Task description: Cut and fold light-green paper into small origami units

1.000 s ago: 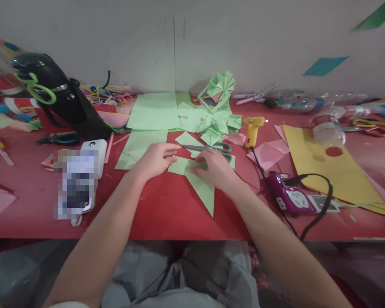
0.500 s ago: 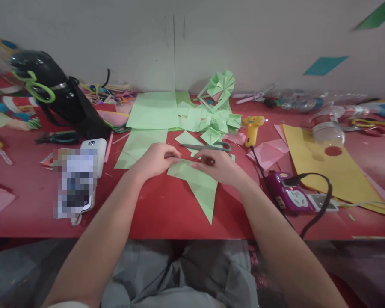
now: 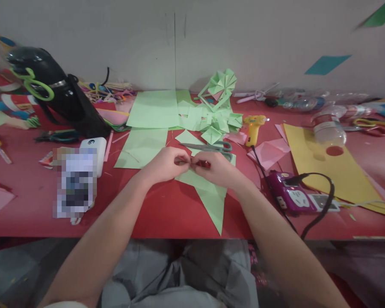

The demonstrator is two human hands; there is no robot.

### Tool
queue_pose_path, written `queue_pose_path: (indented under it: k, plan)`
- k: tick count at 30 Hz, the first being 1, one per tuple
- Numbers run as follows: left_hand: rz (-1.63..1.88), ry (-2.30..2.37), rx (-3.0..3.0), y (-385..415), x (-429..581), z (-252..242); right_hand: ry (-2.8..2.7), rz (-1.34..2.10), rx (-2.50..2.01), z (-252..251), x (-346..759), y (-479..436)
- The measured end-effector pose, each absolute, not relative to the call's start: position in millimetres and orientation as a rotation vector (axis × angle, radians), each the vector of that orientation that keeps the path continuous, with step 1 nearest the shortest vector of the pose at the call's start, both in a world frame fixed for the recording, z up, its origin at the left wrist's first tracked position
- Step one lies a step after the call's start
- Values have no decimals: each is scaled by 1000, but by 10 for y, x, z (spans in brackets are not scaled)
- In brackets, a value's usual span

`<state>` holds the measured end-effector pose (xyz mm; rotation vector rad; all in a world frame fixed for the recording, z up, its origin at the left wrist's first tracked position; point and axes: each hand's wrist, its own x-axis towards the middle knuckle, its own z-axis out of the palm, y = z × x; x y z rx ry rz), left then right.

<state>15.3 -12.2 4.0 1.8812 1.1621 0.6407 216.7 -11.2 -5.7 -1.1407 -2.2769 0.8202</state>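
Just in front of me, a light green sheet of paper (image 3: 211,201) with a long pointed corner hangs toward the table's near edge. My left hand (image 3: 168,164) pinches its upper edge, fingers closed. Right beside it, my right hand (image 3: 216,170) is closed on the same edge, and the fingertips of both hands nearly meet. The paper under the fingers is partly hidden. Grey-handled scissors (image 3: 208,146) lie right behind my hands, over a green scrap. Beyond them are folded green paper pieces (image 3: 220,122) and a pleated green paper form (image 3: 223,83).
Flat green sheets (image 3: 152,109) lie behind my left hand. A yellow glue gun (image 3: 253,130) stands at the right, its cord running to a purple power strip (image 3: 288,194). A phone (image 3: 78,182), black bottle (image 3: 51,92), yellow sheet (image 3: 333,175) and clear plastic bottle (image 3: 329,128) flank the work area.
My left hand has moved right, up to my right hand. The green paper has shifted right and nearer to me, and more of the scissors' handles shows.
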Motion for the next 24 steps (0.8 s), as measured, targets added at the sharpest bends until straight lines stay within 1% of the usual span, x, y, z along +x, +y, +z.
queue_pose_path:
  k: [10, 17, 24]
  plan:
    - [630, 1180, 1830, -107, 121, 3, -2347, 738, -1113, -83, 2181, -128]
    - [636, 1195, 1885, -114, 160, 3, -2413, 575, -1149, -84, 2144, -138]
    - [671, 1246, 1881, -97, 140, 25, -2362, 461, -1158, -42, 2137, -154]
